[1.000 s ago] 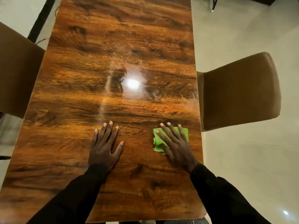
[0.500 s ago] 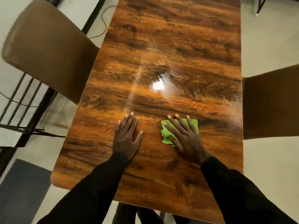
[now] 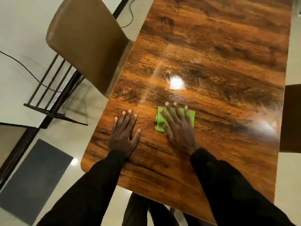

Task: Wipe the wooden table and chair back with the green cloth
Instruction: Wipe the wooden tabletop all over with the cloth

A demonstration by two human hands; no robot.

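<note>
The glossy wooden table [image 3: 219, 46] fills the middle of the view. A folded green cloth [image 3: 160, 123] lies on it near the front. My right hand [image 3: 178, 126] presses flat on the cloth with fingers spread, covering most of it. To its left, my left hand [image 3: 124, 131] rests flat on the bare wood, fingers apart, holding nothing. A brown chair back [image 3: 86, 41] stands against the table's left edge. Part of a second brown chair [image 3: 291, 118] shows at the right edge.
A black metal rack [image 3: 48, 95] and a cable [image 3: 24, 69] lie on the pale floor to the left. A grey mat [image 3: 32, 180] is at the lower left. My legs [image 3: 138, 212] show below the table's near edge.
The view has swung left, bringing the left chair fully into sight and pushing the right chair off frame. My right hand with the cloth has slid left towards the table's middle.
</note>
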